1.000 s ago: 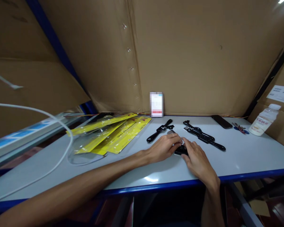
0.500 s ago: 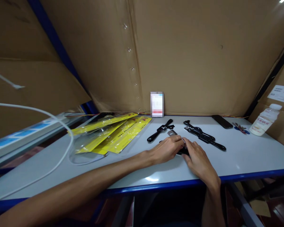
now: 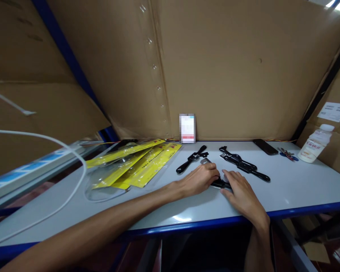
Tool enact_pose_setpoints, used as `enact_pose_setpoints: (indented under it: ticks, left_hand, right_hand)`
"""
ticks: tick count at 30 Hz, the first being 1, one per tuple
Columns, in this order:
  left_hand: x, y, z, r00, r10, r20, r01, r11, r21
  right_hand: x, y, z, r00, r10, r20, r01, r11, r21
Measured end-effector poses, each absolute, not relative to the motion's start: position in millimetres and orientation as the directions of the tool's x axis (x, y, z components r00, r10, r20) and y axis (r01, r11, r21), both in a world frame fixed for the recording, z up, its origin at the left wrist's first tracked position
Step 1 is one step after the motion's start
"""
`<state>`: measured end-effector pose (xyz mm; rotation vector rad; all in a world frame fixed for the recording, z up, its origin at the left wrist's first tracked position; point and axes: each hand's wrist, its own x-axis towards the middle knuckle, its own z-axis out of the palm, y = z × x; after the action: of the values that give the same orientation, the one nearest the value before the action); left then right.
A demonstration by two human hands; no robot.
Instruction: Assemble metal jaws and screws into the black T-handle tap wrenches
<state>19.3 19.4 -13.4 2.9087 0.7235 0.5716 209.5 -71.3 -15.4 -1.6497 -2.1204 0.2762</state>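
Note:
On the table a black spokeshave [image 3: 221,184] lies beneath both hands, partly covered by them. My left hand [image 3: 202,177] is closed on its middle and left part, with the fingertips bent down. My right hand [image 3: 240,190] is loosely around its right handle, fingers on the far side and thumb on the near side. A flat grey metal blade [image 3: 205,161] shows just beyond my left knuckles. Farther back lie another black spokeshave [image 3: 191,159] and, to the right, more black spokeshave pieces [image 3: 242,163] close together.
Yellow packaging cards [image 3: 144,164] with clear plastic lie at the left, beside a white cable [image 3: 82,170]. A phone with a lit screen [image 3: 187,128] leans on the cardboard wall [image 3: 215,75]. A dark phone [image 3: 265,147], keys [image 3: 288,154] and a bottle [image 3: 316,144] are at the right.
My right hand has moved slightly right, away from my left fingers, and more of the spokeshave's handle shows between the hands. My left hand stays nearly in place. The view has tilted slightly.

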Motion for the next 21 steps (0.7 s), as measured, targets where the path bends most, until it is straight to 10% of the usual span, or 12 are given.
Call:
enact_pose_setpoints:
  ticks: [21]
  left_hand:
    - [22, 27, -16, 0.841, 0.404, 0.359, 0.378, -0.915, 0.144]
  right_hand:
    - [220, -66, -15, -0.241, 0.945, 0.219, 0.822, 0.319, -0.472]
